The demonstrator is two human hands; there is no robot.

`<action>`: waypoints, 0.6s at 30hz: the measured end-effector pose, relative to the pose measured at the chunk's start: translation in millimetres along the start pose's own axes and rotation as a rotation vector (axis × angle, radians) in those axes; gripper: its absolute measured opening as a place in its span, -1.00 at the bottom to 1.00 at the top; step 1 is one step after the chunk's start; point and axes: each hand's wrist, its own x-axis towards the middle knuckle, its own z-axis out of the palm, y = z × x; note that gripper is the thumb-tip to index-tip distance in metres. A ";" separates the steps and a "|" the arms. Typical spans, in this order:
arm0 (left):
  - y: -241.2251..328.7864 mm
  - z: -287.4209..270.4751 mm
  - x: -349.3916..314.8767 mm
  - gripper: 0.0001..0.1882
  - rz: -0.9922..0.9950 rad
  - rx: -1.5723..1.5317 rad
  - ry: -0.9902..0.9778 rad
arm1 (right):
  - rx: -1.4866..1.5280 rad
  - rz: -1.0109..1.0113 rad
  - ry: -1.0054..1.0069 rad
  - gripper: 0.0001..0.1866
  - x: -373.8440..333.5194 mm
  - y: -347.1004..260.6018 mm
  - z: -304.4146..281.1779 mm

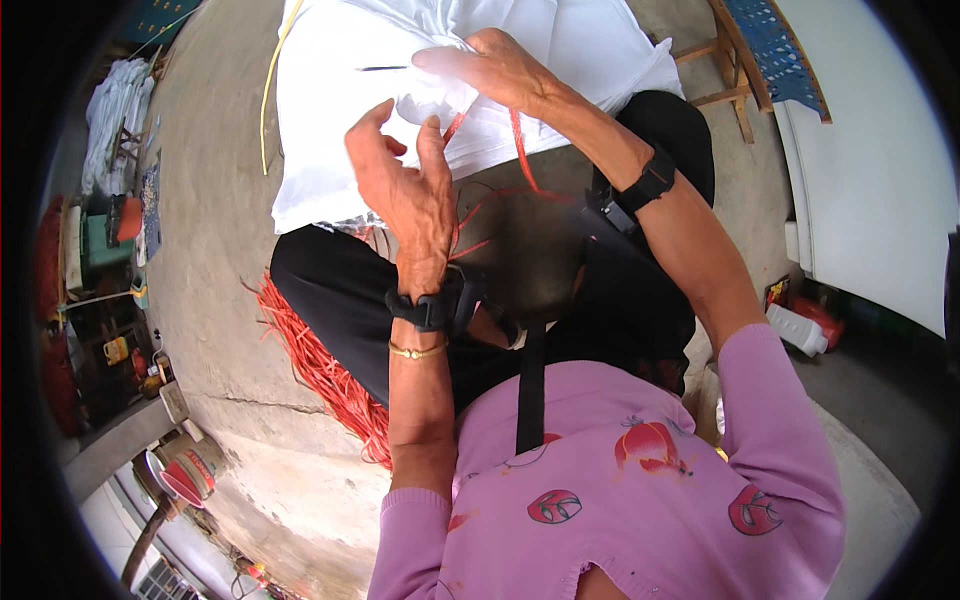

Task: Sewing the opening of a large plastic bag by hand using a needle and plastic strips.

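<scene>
A white cloth (330,120) is spread over my knees, bunched in places. My right hand (495,72) is over the cloth, its fingers closed on a thin dark needle-like rod (384,68) that points left. My left hand (400,175) is nearer to me, at the cloth's front part, thumb and forefinger spread apart with nothing visible between them. Beside its thumb runs a red strip (454,128). Another red strip (521,150) hangs from the cloth below my right hand. The far ends of both strips are hidden.
A bundle of red strips (320,360) lies left of my leg. A yellow cord (266,110) trails beside the cloth. At the far right stands a wooden stool (735,75) near a white panel (860,170). A white plastic jug (797,328) is on the floor.
</scene>
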 end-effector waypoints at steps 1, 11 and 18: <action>-3.6 1.7 -1.8 -0.60 -0.069 -0.006 -0.087 | 0.021 0.000 -0.025 -0.45 -3.0 -2.9 0.8; -54.5 30.3 16.1 -0.84 -0.302 0.188 0.108 | -0.409 -0.240 0.141 -0.40 -14.2 -11.6 -7.2; -66.5 22.5 16.1 -0.82 -0.385 -0.008 0.165 | -0.713 -0.292 0.142 -0.43 -19.6 -8.8 -5.0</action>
